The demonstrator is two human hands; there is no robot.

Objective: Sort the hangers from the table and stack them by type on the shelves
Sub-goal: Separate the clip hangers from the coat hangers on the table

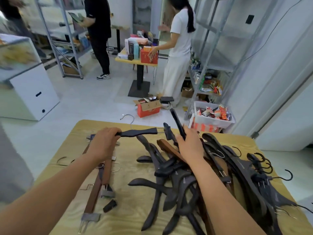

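Both forearms [50, 200] are stretched over the bench [105, 122] and its hanger pile [177, 175], one black hanger [140, 132] gripped crosswise by the left hand [105, 143], a second hanger [177, 121] clasped by the right hand [189, 143] and pointed away toward the shelves [220, 69].

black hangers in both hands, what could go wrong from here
1. The right hand grips a black hanger rising out of the tangled pile; lifting it may snag neighbours and drag them off the table.
2. The left hand holds its clip hanger by one end, so it could swing, and its clip may catch the other hanger.
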